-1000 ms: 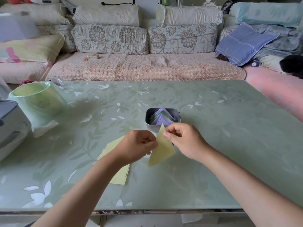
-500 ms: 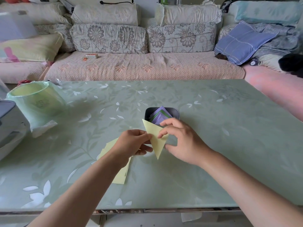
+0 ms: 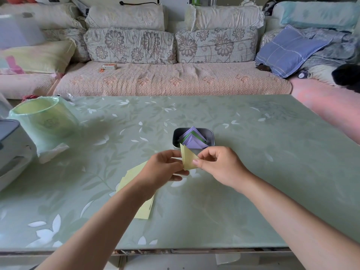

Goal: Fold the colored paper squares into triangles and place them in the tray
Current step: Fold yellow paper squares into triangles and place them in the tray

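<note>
Looking nearest, we find the stack of yellow squares (image 3: 143, 211) flat on the bench (image 3: 253, 191), partly under our left forearm. Beyond it, our left hand (image 3: 163, 166) and right hand (image 3: 220, 166) both pinch the yellow folded triangle (image 3: 188, 157) in curled fingers (image 3: 206, 154), clear of the bench. Its long axis stands nearly upright, tip pointing up before the tray (image 3: 212, 136), which holds purple and green triangles (image 3: 192, 142).

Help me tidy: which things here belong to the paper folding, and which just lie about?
Job: folded pale yellow paper triangle in left hand and right hand; stack of pale yellow paper squares; small grey metal tray of purple and green triangles.
Lying about: green bag-lined bin; blue checked pillow.
</note>
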The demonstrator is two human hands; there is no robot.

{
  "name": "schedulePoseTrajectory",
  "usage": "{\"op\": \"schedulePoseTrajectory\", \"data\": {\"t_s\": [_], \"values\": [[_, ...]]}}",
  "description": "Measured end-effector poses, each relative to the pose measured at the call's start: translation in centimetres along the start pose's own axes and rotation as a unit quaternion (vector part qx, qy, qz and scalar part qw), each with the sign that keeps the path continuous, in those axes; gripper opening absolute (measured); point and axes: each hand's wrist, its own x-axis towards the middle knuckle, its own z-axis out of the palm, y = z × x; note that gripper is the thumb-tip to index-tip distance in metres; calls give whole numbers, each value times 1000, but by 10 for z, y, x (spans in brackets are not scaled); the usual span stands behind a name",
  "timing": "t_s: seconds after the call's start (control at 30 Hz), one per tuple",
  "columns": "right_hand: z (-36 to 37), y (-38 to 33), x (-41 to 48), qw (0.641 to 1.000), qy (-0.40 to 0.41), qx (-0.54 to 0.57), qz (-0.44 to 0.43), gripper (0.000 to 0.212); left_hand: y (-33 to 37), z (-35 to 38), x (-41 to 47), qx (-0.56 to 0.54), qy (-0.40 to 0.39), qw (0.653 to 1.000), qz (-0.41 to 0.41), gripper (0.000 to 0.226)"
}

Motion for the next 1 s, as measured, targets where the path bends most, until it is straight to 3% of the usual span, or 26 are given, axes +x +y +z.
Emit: {"op": "schedulePoseTrajectory", "data": {"t_s": [0.1,0.23,0.37,0.53,1.0], "values": [[0,-2,0,1000,-8,11,16,11,1,2,-2,13,-15,1000,15,19],[0,-5,-2,999,-15,25,26,11,-3,8,0,56,41,996,52,7],[1,-9,-4,997,-6,70,44,19,-6,11,1,37,75,995,59,10],[1,-9,-4,994,-10,78,75,9,-7,14,0,29,66,996,49,12],[-3,-9,-4,996,-34,55,56,11,-8,15,0,12,74,995,63,16]]}}
